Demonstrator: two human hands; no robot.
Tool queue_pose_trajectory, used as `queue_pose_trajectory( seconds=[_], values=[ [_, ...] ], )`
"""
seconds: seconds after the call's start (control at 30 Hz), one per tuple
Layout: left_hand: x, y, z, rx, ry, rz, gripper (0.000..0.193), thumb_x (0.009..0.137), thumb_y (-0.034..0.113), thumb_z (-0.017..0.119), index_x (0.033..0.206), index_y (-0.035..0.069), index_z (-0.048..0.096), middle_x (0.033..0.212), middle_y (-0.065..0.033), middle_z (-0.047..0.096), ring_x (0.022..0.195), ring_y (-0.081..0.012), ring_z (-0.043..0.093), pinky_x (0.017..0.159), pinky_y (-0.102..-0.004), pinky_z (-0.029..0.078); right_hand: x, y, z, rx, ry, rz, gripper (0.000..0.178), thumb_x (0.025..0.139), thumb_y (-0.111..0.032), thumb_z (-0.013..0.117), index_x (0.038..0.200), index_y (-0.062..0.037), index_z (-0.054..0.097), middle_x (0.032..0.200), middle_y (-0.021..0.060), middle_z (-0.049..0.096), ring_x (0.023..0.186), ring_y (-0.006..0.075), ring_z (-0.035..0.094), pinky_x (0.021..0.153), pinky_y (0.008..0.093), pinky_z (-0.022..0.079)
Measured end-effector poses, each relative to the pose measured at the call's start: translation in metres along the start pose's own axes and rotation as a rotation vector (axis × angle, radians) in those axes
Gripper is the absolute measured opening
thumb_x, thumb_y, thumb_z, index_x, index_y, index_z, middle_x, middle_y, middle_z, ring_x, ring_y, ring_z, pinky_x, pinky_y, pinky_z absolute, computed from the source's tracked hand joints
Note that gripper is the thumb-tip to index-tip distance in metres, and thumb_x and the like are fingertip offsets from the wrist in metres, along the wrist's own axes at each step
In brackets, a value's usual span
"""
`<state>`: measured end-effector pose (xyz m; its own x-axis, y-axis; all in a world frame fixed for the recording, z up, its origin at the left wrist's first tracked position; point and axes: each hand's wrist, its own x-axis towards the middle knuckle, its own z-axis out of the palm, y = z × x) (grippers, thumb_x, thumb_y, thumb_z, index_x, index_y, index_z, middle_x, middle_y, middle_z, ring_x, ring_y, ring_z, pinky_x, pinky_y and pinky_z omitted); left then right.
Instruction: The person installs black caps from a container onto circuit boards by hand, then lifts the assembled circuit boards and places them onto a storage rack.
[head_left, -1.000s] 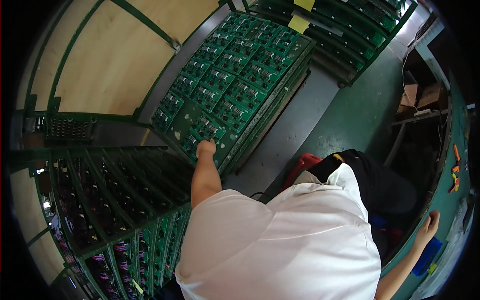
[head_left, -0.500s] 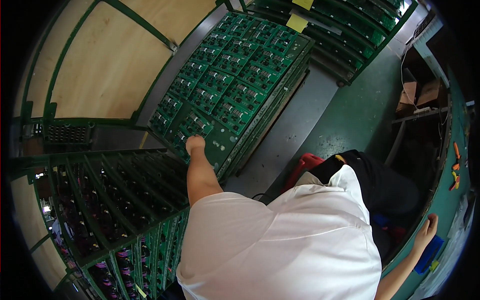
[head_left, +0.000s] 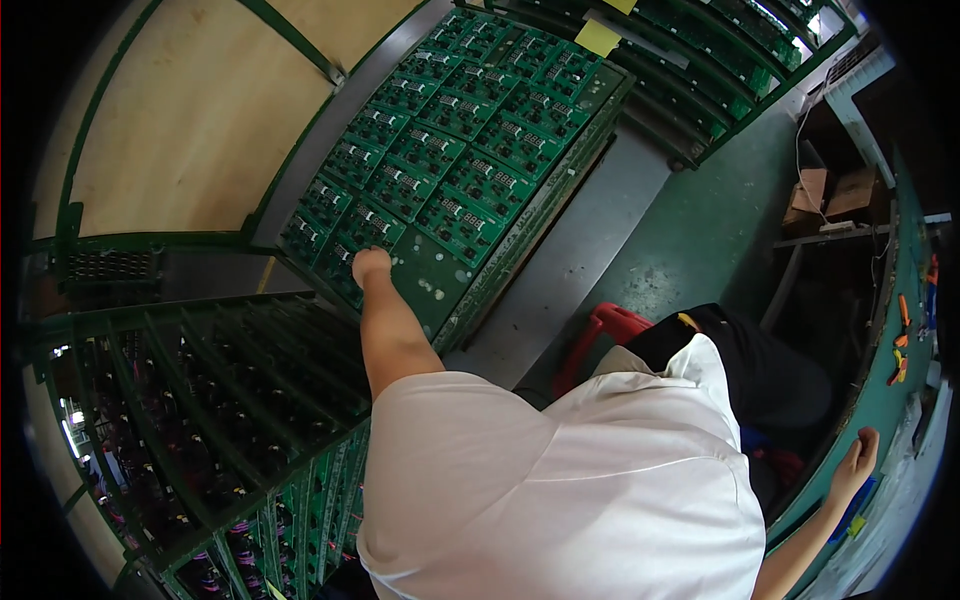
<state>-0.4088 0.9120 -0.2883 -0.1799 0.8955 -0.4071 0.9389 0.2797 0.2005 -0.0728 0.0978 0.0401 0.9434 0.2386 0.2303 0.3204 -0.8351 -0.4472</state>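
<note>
A large green rack (head_left: 200,420) of slotted shelves is filling the lower left of the view, its rows already carrying many circuit boards standing on edge. Above it a pale wooden panel (head_left: 190,130) in a green frame is leaning across the upper left. Beside that, a wide green tray of circuit boards (head_left: 450,160) is lying flat on a grey trolley (head_left: 570,260), most of its cells filled with boards bearing small black components; the cell nearest the person is showing a bare green surface, so by this view the tray is largely full, with at least that near corner not yet occupied.

The person in a white shirt is leaning over the tray. The left hand (head_left: 368,265) is pressing down at the tray's near corner, knuckles up; the fingers are curled under and closed, but whether they are gripping a board or only resting on it cannot be told from here. The right hand (head_left: 856,462) is reaching well away to the right, its fingers resting loosely spread on the edge of a green counter (head_left: 880,380), holding nothing that can be seen.

A red stool (head_left: 600,335) is standing just behind the trolley, and cardboard boxes (head_left: 830,200) are sitting on a lower shelf at the far right.
</note>
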Motion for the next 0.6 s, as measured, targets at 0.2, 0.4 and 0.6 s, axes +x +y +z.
queue_pose_trajectory(
  seconds=[0.2, 0.4, 0.6],
  values=[
    [0.007, -0.007, 0.012, 0.006, 0.128, -0.013, 0.04, 0.093, 0.036, 0.039, 0.093, 0.005, 0.064, 0.081, -0.0135, 0.066, 0.067, -0.0276, 0.064, 0.062, -0.0413, 0.051, 0.005, -0.004, -0.002, 0.008, -0.017, -0.006, 0.017, 0.084, 0.006, 0.039, 0.098, 0.0033, 0.048, 0.089, 0.006, 0.048, 0.084, 0.0129, 0.045, 0.081, 0.0217, 0.036],
    [0.015, -0.012, 0.017, 0.028, 0.188, 0.027, 0.041, 0.093, 0.035, 0.037, 0.088, 0.006, 0.065, 0.082, -0.0137, 0.066, 0.069, -0.0294, 0.064, 0.063, -0.0426, 0.051, 0.007, -0.01, -0.001, -0.013, 0.006, -0.006, 0.019, 0.084, 0.006, 0.039, 0.1, 0.0033, 0.048, 0.09, 0.0056, 0.049, 0.084, 0.013, 0.045, 0.081, 0.022, 0.036],
    [0.021, -0.013, 0.021, 0.025, 0.19, 0.053, 0.041, 0.092, 0.034, 0.038, 0.085, 0.003, 0.065, 0.075, -0.0143, 0.066, 0.066, -0.0292, 0.064, 0.064, -0.0417, 0.051, 0.007, -0.009, 0.0, -0.014, 0.038, 0.006, 0.019, 0.084, 0.006, 0.039, 0.1, 0.003, 0.049, 0.09, 0.0059, 0.049, 0.084, 0.0133, 0.045, 0.081, 0.0224, 0.036]
  ],
)
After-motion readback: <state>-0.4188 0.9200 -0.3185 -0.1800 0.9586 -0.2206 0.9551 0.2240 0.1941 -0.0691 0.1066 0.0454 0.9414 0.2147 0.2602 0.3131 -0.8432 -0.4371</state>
